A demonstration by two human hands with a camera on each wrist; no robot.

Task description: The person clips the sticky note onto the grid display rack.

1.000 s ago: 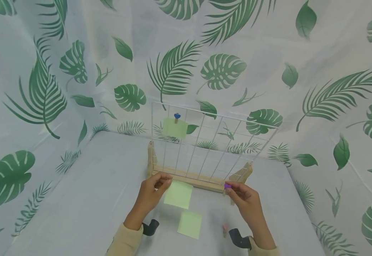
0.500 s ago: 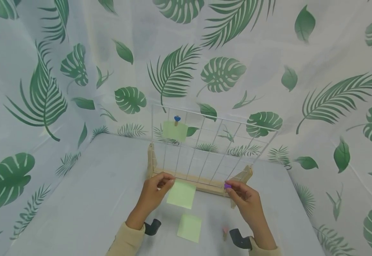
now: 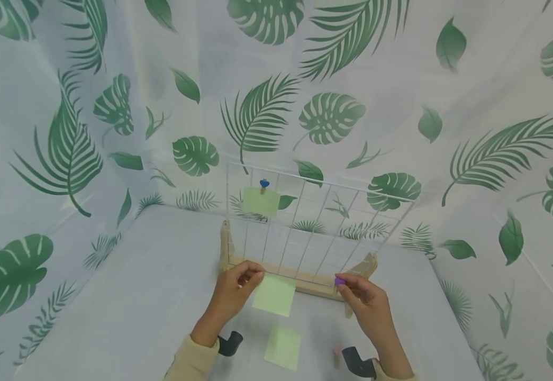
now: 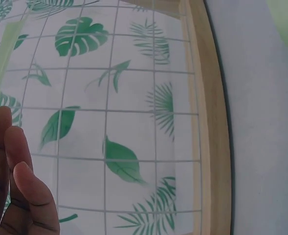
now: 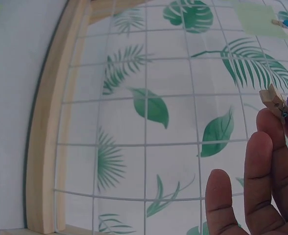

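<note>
My left hand (image 3: 238,286) pinches a pale green sticky note (image 3: 274,295) by its upper left corner, in front of the white wire grid (image 3: 300,227). The left wrist view shows this note (image 4: 4,58) nearly edge-on above the fingers. Between thumb and forefinger my right hand (image 3: 369,301) pinches a small wooden clothespin (image 5: 272,99) with a purple decoration (image 3: 340,281), near the grid's lower right. Another green note (image 3: 261,201) hangs at the grid's upper left under a clothespin with a blue heart (image 3: 264,183).
The grid stands in a wooden base (image 3: 314,283) with wooden side supports. Below the held note, another green note (image 3: 283,346) lies on the white table (image 3: 138,296). A pink-topped clothespin (image 3: 337,357) lies near the right wrist. Leaf-patterned sheeting (image 3: 333,69) surrounds the table.
My left hand has moved slightly right with its note, toward the right hand. The right hand keeps its clothespin in nearly the same place. The head view has tilted slightly upward.
</note>
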